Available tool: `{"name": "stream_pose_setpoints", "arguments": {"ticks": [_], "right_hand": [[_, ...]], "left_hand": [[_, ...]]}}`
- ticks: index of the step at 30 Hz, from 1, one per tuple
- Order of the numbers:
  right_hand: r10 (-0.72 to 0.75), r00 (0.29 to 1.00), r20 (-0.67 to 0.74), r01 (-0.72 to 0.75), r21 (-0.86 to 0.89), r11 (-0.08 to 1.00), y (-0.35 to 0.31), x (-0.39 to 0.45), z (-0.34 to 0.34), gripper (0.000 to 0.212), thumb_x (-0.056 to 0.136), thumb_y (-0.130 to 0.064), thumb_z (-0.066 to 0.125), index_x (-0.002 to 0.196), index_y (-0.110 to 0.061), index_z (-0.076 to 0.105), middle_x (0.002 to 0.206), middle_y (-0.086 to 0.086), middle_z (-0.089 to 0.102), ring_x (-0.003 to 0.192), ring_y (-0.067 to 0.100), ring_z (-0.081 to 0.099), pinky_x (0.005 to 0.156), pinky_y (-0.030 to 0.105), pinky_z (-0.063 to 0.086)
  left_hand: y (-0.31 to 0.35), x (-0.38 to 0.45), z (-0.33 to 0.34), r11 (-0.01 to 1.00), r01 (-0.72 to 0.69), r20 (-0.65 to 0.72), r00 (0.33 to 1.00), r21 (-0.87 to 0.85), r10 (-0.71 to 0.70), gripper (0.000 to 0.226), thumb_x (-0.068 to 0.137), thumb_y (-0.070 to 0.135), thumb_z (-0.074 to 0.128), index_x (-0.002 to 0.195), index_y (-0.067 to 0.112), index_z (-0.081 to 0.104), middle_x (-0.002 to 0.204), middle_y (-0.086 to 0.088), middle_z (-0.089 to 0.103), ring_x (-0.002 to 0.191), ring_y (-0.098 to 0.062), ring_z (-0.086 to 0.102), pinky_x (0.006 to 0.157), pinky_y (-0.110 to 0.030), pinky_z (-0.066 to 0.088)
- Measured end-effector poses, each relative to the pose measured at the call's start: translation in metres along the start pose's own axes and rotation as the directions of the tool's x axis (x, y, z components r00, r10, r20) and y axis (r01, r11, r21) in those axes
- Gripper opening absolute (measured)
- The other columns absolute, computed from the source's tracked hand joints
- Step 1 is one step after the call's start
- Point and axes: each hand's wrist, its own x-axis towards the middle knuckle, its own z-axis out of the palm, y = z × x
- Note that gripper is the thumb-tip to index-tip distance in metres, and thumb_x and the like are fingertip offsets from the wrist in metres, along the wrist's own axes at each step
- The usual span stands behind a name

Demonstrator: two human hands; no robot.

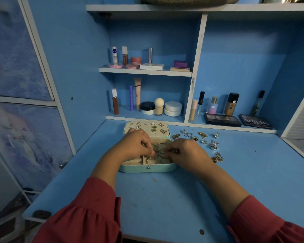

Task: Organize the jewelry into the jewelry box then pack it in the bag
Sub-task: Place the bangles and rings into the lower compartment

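From the head camera, a mint jewelry box (147,168) sits open on the blue desk (165,199), its lid (146,128) tilted back and studded with pairs of earrings (154,128). Both hands are over the box's right compartment, close together. The left hand (137,142) has its fingers curled down onto thin hoop bangles (159,151) lying in the box; the right hand (184,151) pinches the same cluster from the other side. Exactly which hoop each fingertip grips is hard to make out, since the hands cover much of the interior and the rings overlap. The box's left compartments are mostly hidden under the left wrist.

To the right of the box, loose rings and brooches (200,137) lie scattered on the desk, and a gold chain (217,158) lies nearer, just beside the right wrist. Their details are too small to tell.

Cosmetics stand on the shelves (145,71) behind. Red sleeves (88,213) are cut off at the bottom edge.
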Motion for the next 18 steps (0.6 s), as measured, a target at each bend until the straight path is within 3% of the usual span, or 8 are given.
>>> {"name": "stream_pose_setpoints", "arguments": {"ticks": [3, 7, 10, 13, 18], "right_hand": [[0.058, 0.997, -0.042, -0.057, 0.021, 0.998, -0.001, 0.001, 0.0, 0.033, 0.087, -0.013, 0.063, 0.119, -0.021, 0.065, 0.111, -0.008, 0.052, 0.079, 0.003, 0.044, 0.078, 0.026, 0.046], [0.217, 0.975, -0.051, -0.215, 0.051, 0.975, 0.001, 0.002, -0.001, 0.041, 0.091, -0.022, 0.06, 0.131, -0.018, 0.055, 0.118, 0.0, 0.052, 0.091, 0.01, 0.049, 0.082, 0.024, 0.044], [0.256, 0.966, -0.024, -0.255, 0.049, 0.966, 0.003, 0.002, 0.0, 0.033, 0.092, -0.026, 0.058, 0.123, -0.014, 0.062, 0.107, 0.002, 0.062, 0.086, 0.013, 0.056, 0.074, 0.023, 0.045], [0.261, 0.965, -0.021, -0.26, 0.054, 0.964, 0.001, 0.001, 0.0, 0.025, 0.092, -0.022, 0.057, 0.11, -0.009, 0.068, 0.095, 0.006, 0.068, 0.082, 0.019, 0.062, 0.074, 0.033, 0.054], [0.267, 0.964, -0.014, -0.266, 0.048, 0.963, 0.0, 0.002, 0.0, 0.019, 0.09, -0.017, 0.056, 0.098, -0.009, 0.07, 0.089, 0.009, 0.068, 0.081, 0.023, 0.063, 0.075, 0.038, 0.055]], "left_hand": [[-0.001, 0.002, 0.001, 1.0, 0.004, -0.025, 1.0, -0.003, -0.004, 0.018, 0.074, 0.022, 0.08, 0.062, 0.03, 0.068, 0.096, 0.01, 0.058, 0.108, -0.013, 0.041, 0.096, -0.03, 0.037], [-0.003, 0.004, 0.0, 0.999, 0.007, -0.132, 0.991, -0.038, -0.012, 0.023, 0.077, 0.022, 0.077, 0.059, 0.033, 0.066, 0.094, 0.007, 0.06, 0.11, -0.017, 0.042, 0.097, -0.035, 0.04], [-0.008, 0.007, -0.001, 0.995, 0.054, -0.252, 0.965, -0.078, -0.072, 0.019, 0.083, 0.021, 0.07, 0.067, 0.031, 0.067, 0.097, 0.005, 0.062, 0.112, -0.018, 0.043, 0.096, -0.035, 0.039], [-0.016, 0.012, -0.001, 0.982, 0.065, -0.381, 0.915, -0.18, -0.13, 0.02, 0.085, 0.019, 0.068, 0.069, 0.03, 0.067, 0.092, 0.01, 0.066, 0.102, -0.018, 0.056, 0.093, -0.04, 0.047], [-0.026, 0.015, -0.003, 0.946, 0.098, -0.485, 0.839, -0.31, -0.245, 0.017, 0.086, 0.007, 0.064, 0.081, 0.022, 0.068, 0.094, 0.003, 0.069, 0.089, -0.013, 0.063, 0.084, -0.026, 0.048]]}}
